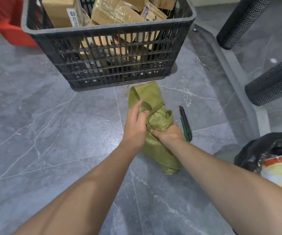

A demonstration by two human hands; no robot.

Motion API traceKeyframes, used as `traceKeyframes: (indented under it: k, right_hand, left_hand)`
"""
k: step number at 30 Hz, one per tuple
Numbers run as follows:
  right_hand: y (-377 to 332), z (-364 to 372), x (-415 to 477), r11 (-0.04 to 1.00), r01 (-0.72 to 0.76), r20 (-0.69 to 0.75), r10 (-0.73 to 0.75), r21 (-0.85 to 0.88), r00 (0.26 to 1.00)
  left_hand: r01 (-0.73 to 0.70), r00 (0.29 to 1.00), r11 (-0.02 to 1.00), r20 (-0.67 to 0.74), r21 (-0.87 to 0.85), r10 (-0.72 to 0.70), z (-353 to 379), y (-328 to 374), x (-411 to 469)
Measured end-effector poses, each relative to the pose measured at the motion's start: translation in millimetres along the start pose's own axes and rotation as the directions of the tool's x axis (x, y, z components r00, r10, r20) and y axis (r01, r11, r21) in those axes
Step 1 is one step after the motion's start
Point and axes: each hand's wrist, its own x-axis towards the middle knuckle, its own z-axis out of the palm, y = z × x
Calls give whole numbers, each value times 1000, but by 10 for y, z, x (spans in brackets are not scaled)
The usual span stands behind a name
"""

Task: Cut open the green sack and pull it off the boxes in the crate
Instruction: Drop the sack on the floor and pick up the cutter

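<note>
While the black slatted plastic crate of brown cardboard boxes stands on the grey marbled floor, the crumpled green woven sack lies just before it, the right hand gripping a fold, the left hand touching it loose-fingered, a green utility knife beside.

green sack: woven plastic cloth, rough weave, a little shiny
crate: black plastic, matt, dusty bars
boxes in the crate: brown cardboard, some with shiny tape
floor under the crate: grey stone-look tiles, smooth, soft shine
knife in front of the crate: green and black, looks plastic
rolls right of the crate: black mesh, bumpy
</note>
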Motion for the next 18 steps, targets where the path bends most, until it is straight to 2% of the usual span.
traceKeyframes:
  k: [9, 12, 15, 18]
  right_hand:
    - [-11, -111, -55, 999, -38, 51, 37, 28, 998]
    - [-33, -217, -76, 997, 81, -115, -81, -7, 990]
    - [-4, -313, -47, 967, 253, -303, -239, 10, 923]
    - [19, -388, 114, 965, 249, -455, -184, 86, 871]
  left_hand:
    - [68, 998, 998, -7, 0, -68, 105, -26, 57]
    - [70, 998, 997, -3, 34, -70, 151, -18, 88]
    - [52, 999, 998, 0, 40, -52, 228, 1, 117]
    - [63, 998, 998, -9, 20, -63, 281, 23, 160]
